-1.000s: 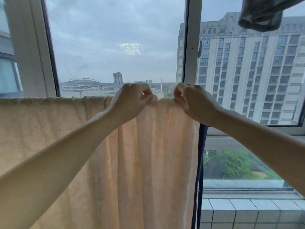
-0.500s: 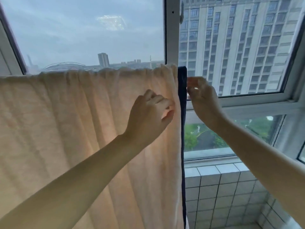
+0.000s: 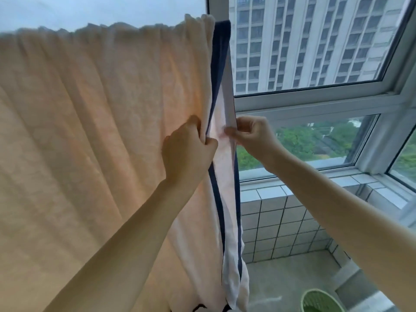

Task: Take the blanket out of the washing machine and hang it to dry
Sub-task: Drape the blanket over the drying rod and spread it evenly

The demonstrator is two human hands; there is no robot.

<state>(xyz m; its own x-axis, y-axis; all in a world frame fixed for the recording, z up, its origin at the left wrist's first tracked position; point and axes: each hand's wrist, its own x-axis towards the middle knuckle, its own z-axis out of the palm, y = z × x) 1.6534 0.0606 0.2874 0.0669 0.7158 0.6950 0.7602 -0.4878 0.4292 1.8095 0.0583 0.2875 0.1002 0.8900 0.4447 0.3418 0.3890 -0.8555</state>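
A large peach blanket (image 3: 94,122) with a dark blue border hangs in folds from a line hidden under its top edge, filling the left half of the view. My left hand (image 3: 189,154) grips the front layer's right edge about halfway down. My right hand (image 3: 249,136) pinches the back layer's blue-trimmed edge just to the right. Between the two hands the white inner side of the blanket is spread open.
Behind the blanket is a white-framed window (image 3: 315,102) with a tall building outside. Below it runs a tiled sill and wall (image 3: 281,219). A green basket (image 3: 322,300) stands on the concrete floor at bottom right.
Both hands have come down from the blanket's top edge to its right side edge. They now hold the two layers apart, and the view has tilted downward.
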